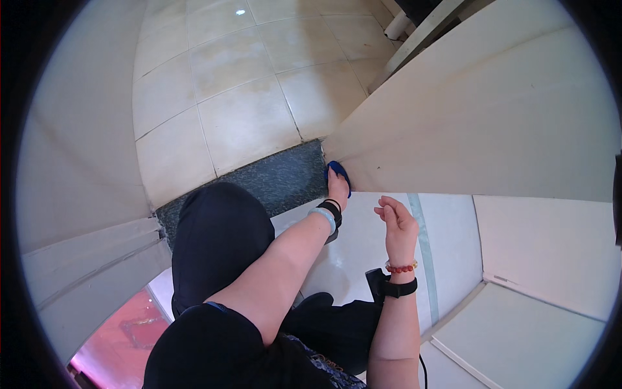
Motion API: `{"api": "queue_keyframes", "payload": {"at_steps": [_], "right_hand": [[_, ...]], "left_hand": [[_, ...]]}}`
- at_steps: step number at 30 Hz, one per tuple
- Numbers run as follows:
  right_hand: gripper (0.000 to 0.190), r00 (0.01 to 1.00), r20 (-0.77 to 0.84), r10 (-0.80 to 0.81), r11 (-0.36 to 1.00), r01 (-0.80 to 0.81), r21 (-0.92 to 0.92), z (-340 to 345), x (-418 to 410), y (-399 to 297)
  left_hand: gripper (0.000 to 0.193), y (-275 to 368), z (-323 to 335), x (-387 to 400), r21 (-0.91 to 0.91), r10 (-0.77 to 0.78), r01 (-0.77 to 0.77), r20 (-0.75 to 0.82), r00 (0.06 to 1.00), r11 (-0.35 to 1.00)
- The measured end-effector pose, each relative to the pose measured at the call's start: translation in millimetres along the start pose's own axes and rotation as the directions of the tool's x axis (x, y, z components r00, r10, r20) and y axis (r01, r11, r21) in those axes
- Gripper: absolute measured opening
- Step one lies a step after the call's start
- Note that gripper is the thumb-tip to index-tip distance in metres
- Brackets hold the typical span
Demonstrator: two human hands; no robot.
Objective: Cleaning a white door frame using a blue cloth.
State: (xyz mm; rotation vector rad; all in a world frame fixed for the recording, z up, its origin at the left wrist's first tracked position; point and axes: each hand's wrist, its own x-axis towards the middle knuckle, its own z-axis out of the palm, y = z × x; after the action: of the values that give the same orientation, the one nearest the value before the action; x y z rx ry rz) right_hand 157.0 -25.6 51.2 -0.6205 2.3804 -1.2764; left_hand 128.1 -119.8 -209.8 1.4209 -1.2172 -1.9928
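Note:
My left hand [339, 188] presses a blue cloth [345, 171] against the bottom of the pale wall end [369, 167], by the right end of a dark speckled stone threshold [272, 177]. Part of the cloth is hidden under my fingers. My right hand [401, 227] hangs over the white floor [350, 253] to the right, holding nothing, its fingers loosely bent and apart from the wall. A pale bangle and dark bands circle my left wrist; a red bead bracelet [401, 268] and a black strap [399, 288] circle my right.
Beyond the threshold lie beige floor tiles [238, 116]. Another pale wall [87, 131] bounds the left side. My bent knee [221, 238] in dark trousers overlaps the threshold. White panels [539, 243] stand at right, and a pinkish surface [129, 326] shows lower left.

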Motion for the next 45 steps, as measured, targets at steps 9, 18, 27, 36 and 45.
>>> {"api": "queue_keyframes", "payload": {"at_steps": [9,18,27,36,45], "right_hand": [[0.018,0.997,-0.076,-0.015,1.0,0.017,0.024,-13,3,5],[0.02,0.999,-0.046,-0.028,0.998,0.031,0.061,-6,4,-3],[0.018,0.993,-0.038,-0.116,0.993,0.117,0.022,4,2,5],[0.018,0.99,-0.093,-0.106,0.991,0.113,0.077,-6,2,24],[0.019,0.997,-0.073,0.026,0.982,-0.012,0.189,4,-13,16]], "left_hand": [[0.051,85,18,-117,-0.196,0.081,-0.061,0.1,0.992,0.979],[0.053,58,-9,-65,0.085,0.071,-0.09,0.202,0.977,0.992],[0.037,51,-18,-28,-0.101,-0.061,0.069,0.075,0.995,0.992],[0.028,107,-12,-78,-0.164,-0.094,0.126,0.189,0.977,0.978],[0.024,176,-19,-97,-0.179,-0.032,0.064,0.18,0.983,0.982]]}}
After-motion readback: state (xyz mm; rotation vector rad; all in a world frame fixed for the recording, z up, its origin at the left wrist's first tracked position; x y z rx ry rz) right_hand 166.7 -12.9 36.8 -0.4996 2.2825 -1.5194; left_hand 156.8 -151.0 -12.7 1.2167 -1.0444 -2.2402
